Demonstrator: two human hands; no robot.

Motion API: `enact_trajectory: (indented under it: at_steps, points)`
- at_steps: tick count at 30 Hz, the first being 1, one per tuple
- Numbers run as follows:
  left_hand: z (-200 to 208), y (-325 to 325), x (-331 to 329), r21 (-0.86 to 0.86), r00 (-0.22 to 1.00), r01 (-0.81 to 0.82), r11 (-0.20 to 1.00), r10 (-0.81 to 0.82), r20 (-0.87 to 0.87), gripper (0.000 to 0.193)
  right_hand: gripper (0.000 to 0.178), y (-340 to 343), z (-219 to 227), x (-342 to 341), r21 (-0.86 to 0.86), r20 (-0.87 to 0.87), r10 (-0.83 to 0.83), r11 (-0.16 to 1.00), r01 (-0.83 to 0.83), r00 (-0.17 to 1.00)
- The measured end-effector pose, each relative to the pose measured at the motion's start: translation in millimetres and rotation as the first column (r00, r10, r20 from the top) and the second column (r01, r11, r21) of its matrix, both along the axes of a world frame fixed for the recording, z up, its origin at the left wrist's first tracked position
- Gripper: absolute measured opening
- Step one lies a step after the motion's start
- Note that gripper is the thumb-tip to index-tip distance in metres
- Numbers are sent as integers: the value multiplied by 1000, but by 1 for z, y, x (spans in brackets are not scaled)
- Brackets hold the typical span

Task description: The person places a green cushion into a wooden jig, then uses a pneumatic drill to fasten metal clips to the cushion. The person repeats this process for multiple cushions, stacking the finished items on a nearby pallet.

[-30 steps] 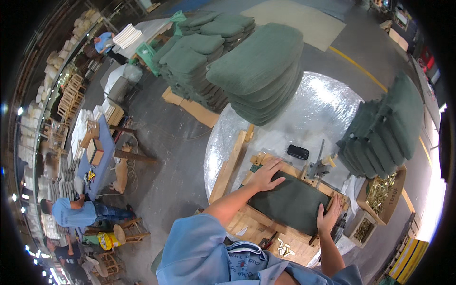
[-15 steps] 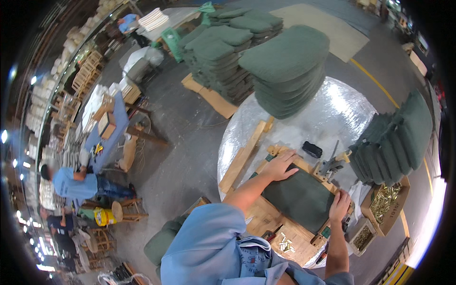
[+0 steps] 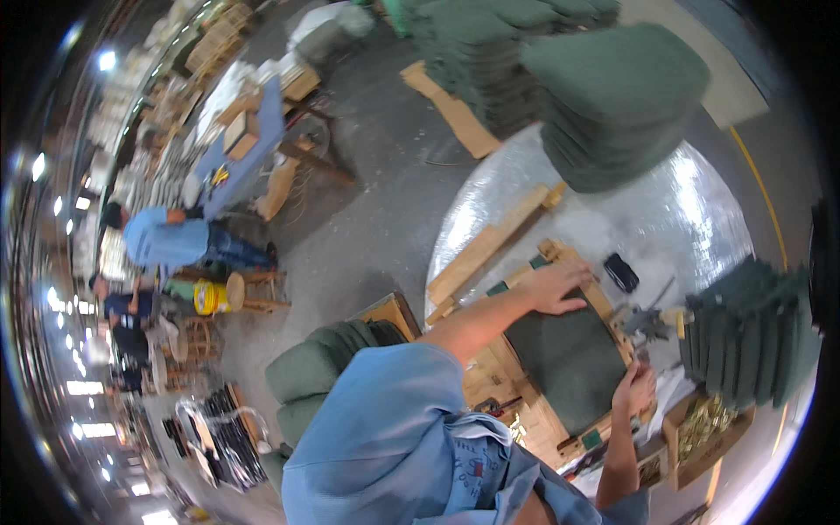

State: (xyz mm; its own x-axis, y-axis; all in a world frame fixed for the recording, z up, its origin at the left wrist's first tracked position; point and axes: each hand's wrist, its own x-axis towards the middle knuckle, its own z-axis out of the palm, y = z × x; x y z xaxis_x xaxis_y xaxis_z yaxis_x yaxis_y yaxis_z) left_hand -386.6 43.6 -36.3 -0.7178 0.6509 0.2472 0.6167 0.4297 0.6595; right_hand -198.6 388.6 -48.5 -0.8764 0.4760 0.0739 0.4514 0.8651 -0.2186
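A dark green, fabric-looking panel [image 3: 564, 367] lies inside a wooden frame [image 3: 605, 306] on the round table in front of me. My left hand [image 3: 558, 287] rests on the frame's far rail and the panel's far left corner, fingers stretched out. At the right end of the same rail is my right hand [image 3: 633, 390], its fingers curled in at the edge. What those fingers hold, if anything, is hidden. Between the hands, a metal toggle clamp [image 3: 646, 324] is fixed beside the rail.
Behind the frame, a tall stack of green cushions [image 3: 617, 96] stands on the shiny wrapped tabletop [image 3: 490, 188]. More green pads [image 3: 744, 337] lean at the right, above a cardboard box [image 3: 696, 468] of brass-coloured pieces. A black object [image 3: 621, 273] lies near the clamp. Co-workers [image 3: 166, 236] are far left.
The whole view has shifted and turned, bringing the table lower and further right. My left hand stays on the frame; the right hand's fingers look more curled at the rail's end.
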Motion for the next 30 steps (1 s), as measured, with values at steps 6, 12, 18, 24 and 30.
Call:
enact_trajectory:
  at_steps: [6,12,18,24,30]
  points:
    - [-26,11,5,27,987,-62,998,66,-149,59,58,8,-5,1,-17,51,36,999,-35,998]
    - [-19,40,59,-172,939,-321,931,337,69,59,57,9,-6,-3,-9,68,88,996,-87,994]
    - [-26,-3,150,-189,906,-418,889,422,-20,58,50,3,-14,-5,14,-96,172,985,-171,980]
    - [74,-57,125,-251,883,-366,896,420,210,36,50,-38,18,56,-196,-54,-18,981,7,998]
    - [28,-92,86,-354,900,-430,830,427,-90,47,67,-58,-8,95,-87,-77,-16,996,10,997]
